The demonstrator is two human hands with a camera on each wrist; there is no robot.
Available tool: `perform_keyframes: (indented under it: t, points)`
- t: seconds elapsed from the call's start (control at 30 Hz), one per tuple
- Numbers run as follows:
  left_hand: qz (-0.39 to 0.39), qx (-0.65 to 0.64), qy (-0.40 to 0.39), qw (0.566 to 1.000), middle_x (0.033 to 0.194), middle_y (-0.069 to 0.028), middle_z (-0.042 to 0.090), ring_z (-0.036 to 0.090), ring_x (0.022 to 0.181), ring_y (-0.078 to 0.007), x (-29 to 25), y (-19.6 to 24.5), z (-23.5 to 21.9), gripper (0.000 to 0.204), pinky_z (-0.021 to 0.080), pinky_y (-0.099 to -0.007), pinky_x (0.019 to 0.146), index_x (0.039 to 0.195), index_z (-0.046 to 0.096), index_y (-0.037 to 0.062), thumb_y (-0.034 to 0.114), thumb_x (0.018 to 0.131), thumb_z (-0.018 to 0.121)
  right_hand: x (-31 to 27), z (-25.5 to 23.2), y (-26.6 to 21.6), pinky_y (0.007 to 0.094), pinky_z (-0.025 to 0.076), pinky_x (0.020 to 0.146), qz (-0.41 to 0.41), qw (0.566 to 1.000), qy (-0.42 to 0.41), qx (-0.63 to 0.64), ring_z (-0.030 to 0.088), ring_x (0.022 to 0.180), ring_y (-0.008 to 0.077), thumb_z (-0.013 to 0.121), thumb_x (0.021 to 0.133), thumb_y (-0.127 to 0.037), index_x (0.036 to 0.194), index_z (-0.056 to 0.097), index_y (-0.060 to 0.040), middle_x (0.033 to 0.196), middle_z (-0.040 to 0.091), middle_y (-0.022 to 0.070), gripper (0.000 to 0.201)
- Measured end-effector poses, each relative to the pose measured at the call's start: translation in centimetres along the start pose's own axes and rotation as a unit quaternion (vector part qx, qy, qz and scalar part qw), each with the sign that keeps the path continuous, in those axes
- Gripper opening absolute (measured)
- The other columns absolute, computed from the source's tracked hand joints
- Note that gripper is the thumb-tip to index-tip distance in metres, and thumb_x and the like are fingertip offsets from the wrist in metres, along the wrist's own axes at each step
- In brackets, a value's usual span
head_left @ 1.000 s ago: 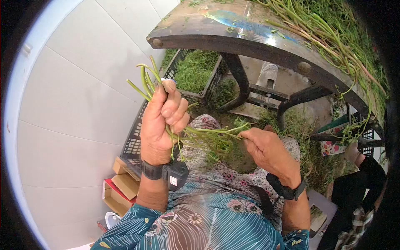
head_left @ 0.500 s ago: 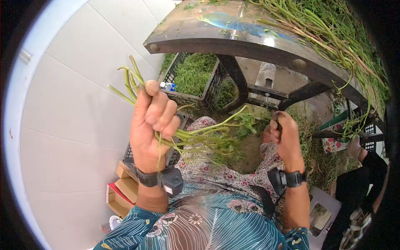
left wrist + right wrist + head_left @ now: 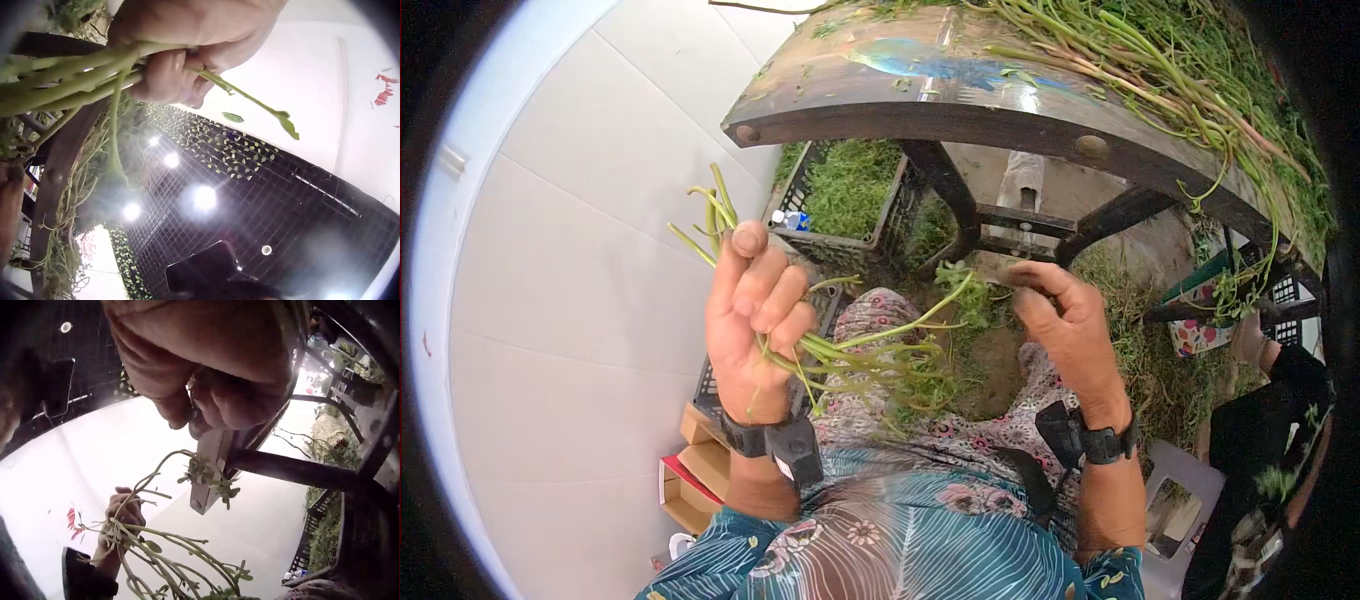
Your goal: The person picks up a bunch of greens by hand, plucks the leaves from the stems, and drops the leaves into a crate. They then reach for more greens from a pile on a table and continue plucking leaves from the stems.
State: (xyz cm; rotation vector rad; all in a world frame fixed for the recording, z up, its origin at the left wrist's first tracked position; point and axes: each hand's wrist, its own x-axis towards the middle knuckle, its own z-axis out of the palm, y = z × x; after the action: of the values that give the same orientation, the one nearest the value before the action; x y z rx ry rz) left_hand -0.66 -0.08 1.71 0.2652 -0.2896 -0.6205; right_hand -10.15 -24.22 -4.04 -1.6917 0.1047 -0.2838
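Stem bunch point(image 3: 830, 351) is being gripped in left hand point(image 3: 755, 320) over the lap point(image 3: 980, 438). Right hand point(image 3: 1068, 325) is being held near a leafy tip point(image 3: 966, 294), fingers bent; whether pinching can't be told. Greens point(image 3: 1170, 75) are being held on table point(image 3: 830, 75), more in crate point(image 3: 830, 241) below.

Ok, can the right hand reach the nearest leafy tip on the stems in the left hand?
Likely yes: the right hand is close beside the leafy tip, and nothing seems to stand between them. The left hand grips the stems farther back, leaving that end free.
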Motion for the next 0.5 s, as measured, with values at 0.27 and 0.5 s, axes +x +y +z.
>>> perform_keyframes:
  t: [0.27, 0.5]
  points:
    - [-0.002, 0.02, 0.004, 1.0, 0.057, 0.0006, 0.033, 0.029, 0.048, -0.0092, -0.1, 0.2, 0.1, 0.025, 0.025, -0.0231, 0.039, 0.093, 0.046, 0.0054, 0.023, 0.098, 0.029, 1.0, 1.7, 1.0, 0.0345, 0.044, 0.067, -0.141, 0.976, -0.066, -0.15, 0.056, 0.074, 0.0296, 0.058, 0.074, -0.012, 0.088, 0.059, -0.0021, 0.077, 0.056, 0.0144, 0.017]
    - [-0.007, 0.068, 0.017, 0.998, 0.057, 0.0001, 0.033, 0.029, 0.048, -0.01, -0.1, 0.1, -0.5, 0.023, 0.026, -0.024, 0.038, 0.094, 0.046, 0.0044, 0.02, 0.097, 0.03, -0.2, 2.0, 2.1, 0.0396, 0.045, 0.066, -0.14, 0.955, -0.053, -0.257, 0.055, 0.073, 0.0386, 0.05, 0.078, -0.011, 0.089, 0.055, -0.0032, 0.081, 0.057, 0.0192, 0.014]
